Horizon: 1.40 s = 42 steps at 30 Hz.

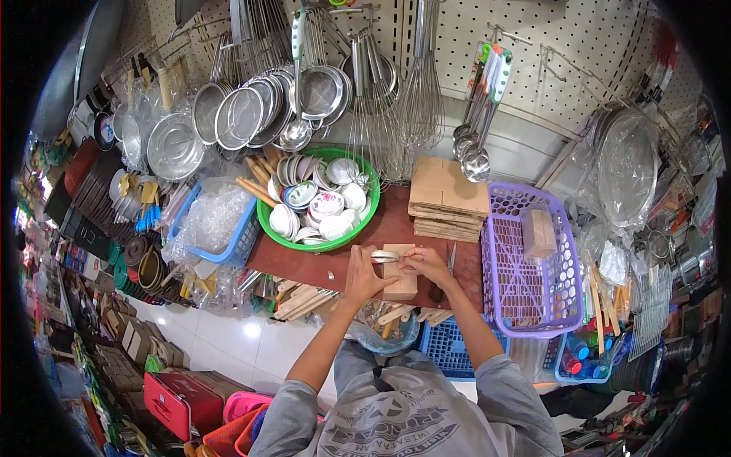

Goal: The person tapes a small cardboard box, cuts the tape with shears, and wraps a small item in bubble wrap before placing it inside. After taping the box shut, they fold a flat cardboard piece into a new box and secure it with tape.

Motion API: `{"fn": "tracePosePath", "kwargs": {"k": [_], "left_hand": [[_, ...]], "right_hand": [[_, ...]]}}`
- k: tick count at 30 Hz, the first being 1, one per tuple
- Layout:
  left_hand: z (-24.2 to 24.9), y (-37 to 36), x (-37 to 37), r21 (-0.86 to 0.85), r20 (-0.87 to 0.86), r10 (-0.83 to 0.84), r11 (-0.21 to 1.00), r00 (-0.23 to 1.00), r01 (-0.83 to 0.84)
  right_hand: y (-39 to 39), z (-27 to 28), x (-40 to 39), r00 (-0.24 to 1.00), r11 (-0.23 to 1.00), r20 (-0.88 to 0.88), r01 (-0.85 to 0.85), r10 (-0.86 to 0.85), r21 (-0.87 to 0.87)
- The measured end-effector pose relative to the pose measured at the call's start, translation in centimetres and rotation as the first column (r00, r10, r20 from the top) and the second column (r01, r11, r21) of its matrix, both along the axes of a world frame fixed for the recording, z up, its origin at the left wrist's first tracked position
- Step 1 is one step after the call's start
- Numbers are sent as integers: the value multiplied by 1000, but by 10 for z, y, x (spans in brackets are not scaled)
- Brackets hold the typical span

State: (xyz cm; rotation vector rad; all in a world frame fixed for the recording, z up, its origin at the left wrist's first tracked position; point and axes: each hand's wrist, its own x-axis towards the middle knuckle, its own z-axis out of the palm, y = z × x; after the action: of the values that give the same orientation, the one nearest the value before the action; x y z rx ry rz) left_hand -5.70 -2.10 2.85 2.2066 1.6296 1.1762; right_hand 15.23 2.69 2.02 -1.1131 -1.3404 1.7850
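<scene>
My left hand grips a roll of tape, its thumb and fingers closed on the left side. At the roll's right edge my right hand is closed in a pinch on the tape. Beneath both hands a small brown cardboard box lies on the red-brown tabletop. To the right of the right hand is a pointed metal blade, partly hidden by the hand and forearm.
A green basin of small bowls stands behind the left hand. Flattened cardboard is stacked at the back. A purple basket holding a brown box stands right. Strainers, whisks and ladles hang above.
</scene>
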Motion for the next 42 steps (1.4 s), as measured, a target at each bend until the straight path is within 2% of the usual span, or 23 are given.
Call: {"fn": "tracePosePath", "kwargs": {"k": [1,4,16,19,22,25,31,34,37,42], "left_hand": [[2,0,0,42,-1,-5,999,1000,5],[1,0,0,-51,4,5,999,1000,-4],[12,0,1,11,-45,-26,1000,999,27],[17,-1,1,1,-40,-35,999,999,35],[20,0,1,25,-73,-53,998,996,55],[29,2,0,13,-118,-62,998,991,64],[41,1,3,-9,-237,-65,998,969,64],[45,1,4,-35,-269,-68,998,961,61],[50,-1,4,-20,-254,-44,999,966,41],[52,1,4,-44,-279,-59,998,958,49]], "right_hand": [[0,0,0,1000,1000,6,1,-1,3],[1,-1,-1,998,997,-32,51,-53,-64],[-2,2,-4,993,993,-1,115,-115,-12],[-1,1,-3,985,994,137,108,-108,8],[0,-4,-3,966,986,237,70,-105,153],[-2,-1,-2,965,988,215,136,-149,73],[4,6,-3,920,993,372,109,-121,54],[6,10,-7,885,992,449,87,-121,96],[5,12,-9,888,989,436,112,-144,99],[-3,23,-12,825,971,535,63,-182,232]]}}
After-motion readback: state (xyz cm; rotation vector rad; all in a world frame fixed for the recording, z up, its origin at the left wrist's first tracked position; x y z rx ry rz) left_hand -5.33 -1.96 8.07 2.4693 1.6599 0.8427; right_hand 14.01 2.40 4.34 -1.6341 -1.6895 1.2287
